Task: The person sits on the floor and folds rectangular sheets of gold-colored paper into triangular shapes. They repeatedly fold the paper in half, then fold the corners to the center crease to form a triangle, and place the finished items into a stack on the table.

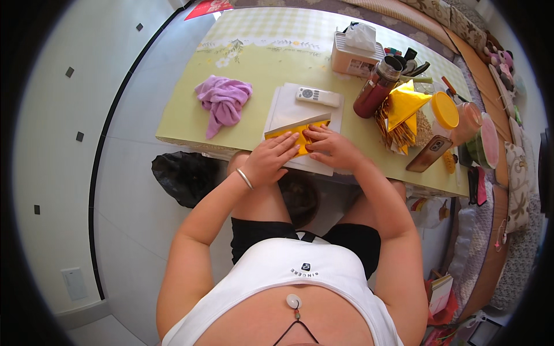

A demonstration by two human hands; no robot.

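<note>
A sheet of gold foil paper (302, 138) with a pale grey folded edge lies on a stack of white sheets (279, 109) at the table's near edge. My left hand (270, 157), a silver bangle at its wrist, rests across the left part of the foil with its fingers stretched out flat. My right hand (334, 147) is on the right part, its fingers bent and pinching the foil close to my left fingertips. The hands partly hide the foil. A white remote control (318, 97) lies on the sheets just beyond.
A purple cloth (224, 104) lies at left. To the right stand a dark red thermos (375, 89), a pile of folded gold paper (402, 115), a yellow-lidded jar (444, 111), a phone (430, 154) and a cut watermelon (486, 141). Behind is a tissue box (352, 56).
</note>
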